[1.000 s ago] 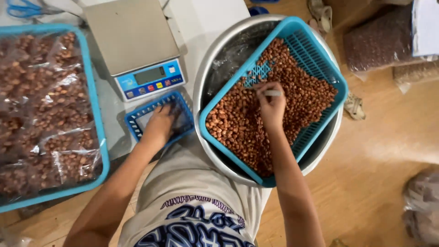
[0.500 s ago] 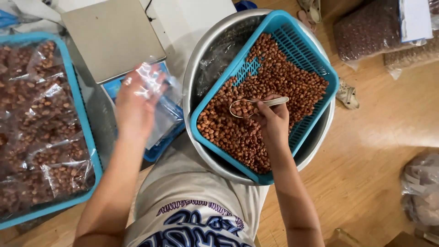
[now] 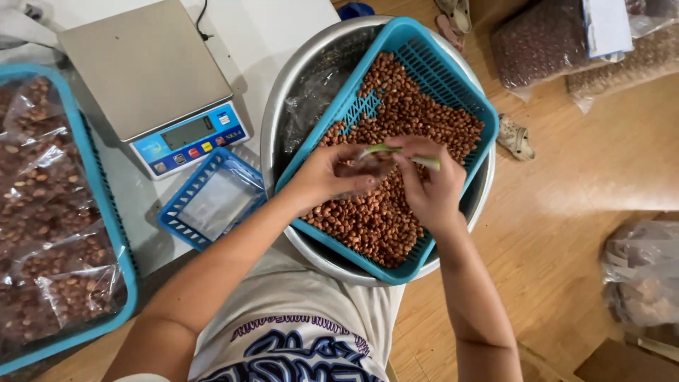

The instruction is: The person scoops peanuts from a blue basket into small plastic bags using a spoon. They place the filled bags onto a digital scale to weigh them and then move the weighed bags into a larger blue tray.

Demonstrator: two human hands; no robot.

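Observation:
A blue plastic basket (image 3: 438,67) full of brown peanuts (image 3: 396,120) rests tilted inside a large metal bowl (image 3: 293,85). Over the peanuts my left hand (image 3: 332,177) holds a small clear plastic bag (image 3: 357,168), which is hard to make out. My right hand (image 3: 428,180) grips a metal scoop (image 3: 396,152) whose bowl meets the bag's mouth. The two hands almost touch above the basket's middle.
A digital scale (image 3: 152,78) stands on the white table at upper left. A small blue basket (image 3: 212,198) with clear empty bags sits beside it. A large blue tray (image 3: 99,177) of filled peanut bags lies far left. Sacks of peanuts (image 3: 541,46) and sandals (image 3: 515,138) lie on the wooden floor.
My left hand took a clear bag from the small blue basket and carried it right, over the peanuts. My right hand lifted the scoop to the bag.

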